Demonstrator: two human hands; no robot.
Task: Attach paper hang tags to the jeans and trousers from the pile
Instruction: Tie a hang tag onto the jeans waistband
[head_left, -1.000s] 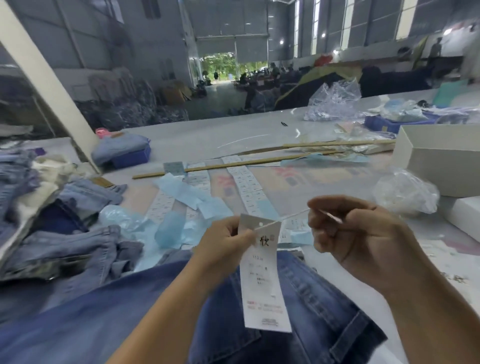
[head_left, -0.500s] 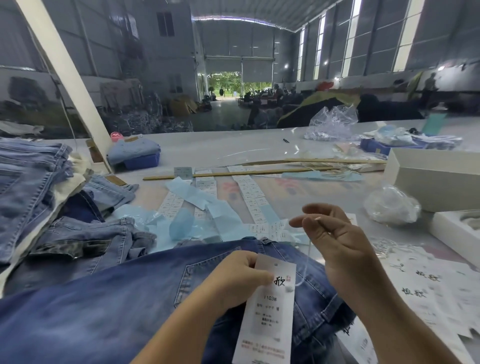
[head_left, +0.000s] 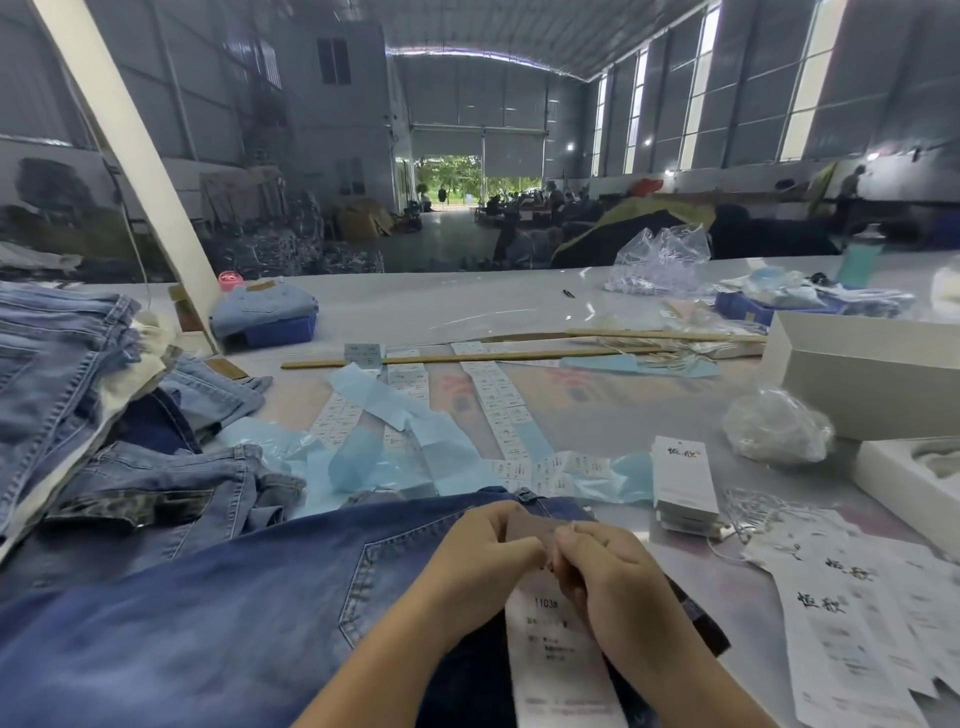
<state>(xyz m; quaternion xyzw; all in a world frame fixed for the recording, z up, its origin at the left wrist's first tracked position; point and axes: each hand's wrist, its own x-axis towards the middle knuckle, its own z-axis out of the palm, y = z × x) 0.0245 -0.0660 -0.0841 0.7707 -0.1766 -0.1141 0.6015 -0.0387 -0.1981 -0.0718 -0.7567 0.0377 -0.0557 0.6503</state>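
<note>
white paper tag (head_left: 558, 649) lies lengthways on the dark jeans (head_left: 218, 613), long axis running from the waistband toward the person. both hands meet at its far end: the left hand (head_left: 483, 551) and right hand (head_left: 608, 577) are curled, fingertips pressed together, pinching the tag's top at the waistband. neither is nearer. spare tags (head_left: 683, 483) are stacked just right.

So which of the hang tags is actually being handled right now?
The hang tag printed 1103, pinched at its top by both hands over the dark jeans; the stacked tags and loose ones lie untouched.
</note>
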